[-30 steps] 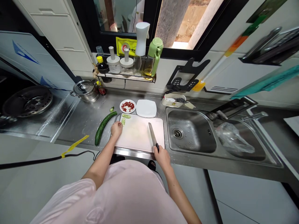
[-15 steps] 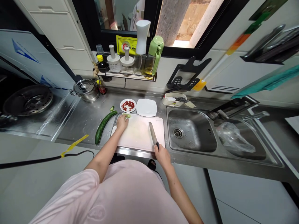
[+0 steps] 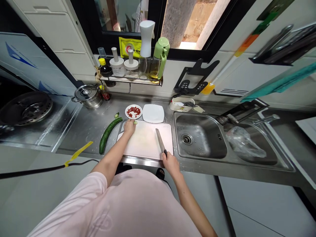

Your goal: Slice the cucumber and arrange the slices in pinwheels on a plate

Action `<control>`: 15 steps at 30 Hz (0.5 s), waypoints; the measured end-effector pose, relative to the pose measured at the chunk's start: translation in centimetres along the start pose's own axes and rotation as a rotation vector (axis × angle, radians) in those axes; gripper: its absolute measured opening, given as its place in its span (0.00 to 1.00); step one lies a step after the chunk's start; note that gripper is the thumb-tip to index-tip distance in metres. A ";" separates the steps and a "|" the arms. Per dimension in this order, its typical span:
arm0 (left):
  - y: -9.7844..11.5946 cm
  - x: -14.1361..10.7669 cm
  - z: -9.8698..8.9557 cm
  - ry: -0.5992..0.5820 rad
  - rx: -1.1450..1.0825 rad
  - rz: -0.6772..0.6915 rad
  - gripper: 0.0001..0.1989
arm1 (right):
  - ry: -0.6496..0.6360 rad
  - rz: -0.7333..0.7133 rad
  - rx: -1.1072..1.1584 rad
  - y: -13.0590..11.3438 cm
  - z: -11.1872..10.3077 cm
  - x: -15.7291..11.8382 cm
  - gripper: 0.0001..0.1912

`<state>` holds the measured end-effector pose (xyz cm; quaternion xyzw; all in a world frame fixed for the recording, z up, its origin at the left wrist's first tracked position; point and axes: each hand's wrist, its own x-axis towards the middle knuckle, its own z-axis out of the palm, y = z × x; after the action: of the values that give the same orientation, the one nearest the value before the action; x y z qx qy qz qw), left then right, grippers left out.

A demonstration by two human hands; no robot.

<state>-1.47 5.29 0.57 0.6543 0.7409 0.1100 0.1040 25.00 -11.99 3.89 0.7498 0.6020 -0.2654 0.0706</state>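
The right hand point(image 3: 171, 165) is clenched on a knife point(image 3: 160, 141), its blade on the cutting board point(image 3: 145, 144) at lower center. The curled left hand point(image 3: 129, 127) covers cucumber slices point(image 3: 135, 122) at the board's top edge. Left of the board, a cucumber point(image 3: 107, 135) lies on the tabletop point(image 3: 81, 131); farther up sits a plate of chopped red pepper point(image 3: 133, 111).

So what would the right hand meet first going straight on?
Following the knife, the right hand would cross the board and probably reach the white plate first, though depth is unclear.

Clothing of the worker: a loose, pale pink short-sleeved T-shirt point(image 3: 138, 204) bears a faint tone-on-tone round emblem point(image 3: 103, 221) on the front. The forearms point(image 3: 111, 158), left hand point(image 3: 129, 127) and right hand point(image 3: 171, 165) are bare. A black sandal point(image 3: 160, 173) shows beyond the shirt.
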 end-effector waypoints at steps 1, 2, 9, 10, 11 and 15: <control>0.1 0.0 0.0 0.006 -0.010 0.007 0.12 | 0.000 0.002 -0.001 0.0 0.0 0.0 0.24; 0.1 0.0 0.0 0.012 -0.024 0.013 0.12 | 0.001 0.003 -0.002 0.0 0.0 0.0 0.24; 0.3 0.1 0.6 -0.033 -0.249 -0.044 0.09 | 0.019 -0.010 -0.002 0.1 0.2 0.1 0.23; 0.3 0.1 0.7 -0.065 -0.301 -0.044 0.09 | 0.018 -0.010 0.000 0.1 0.2 0.1 0.23; 0.4 -0.1 0.9 -0.100 -0.348 -0.037 0.09 | 0.016 -0.010 0.003 0.1 0.2 0.1 0.23; 0.8 -1.1 1.2 -0.229 -0.451 0.065 0.10 | 0.010 -0.010 0.012 0.1 0.1 0.1 0.23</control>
<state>-0.20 4.30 -0.35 0.6460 0.6597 0.2011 0.3271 25.06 -11.98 3.77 0.7485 0.6045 -0.2655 0.0616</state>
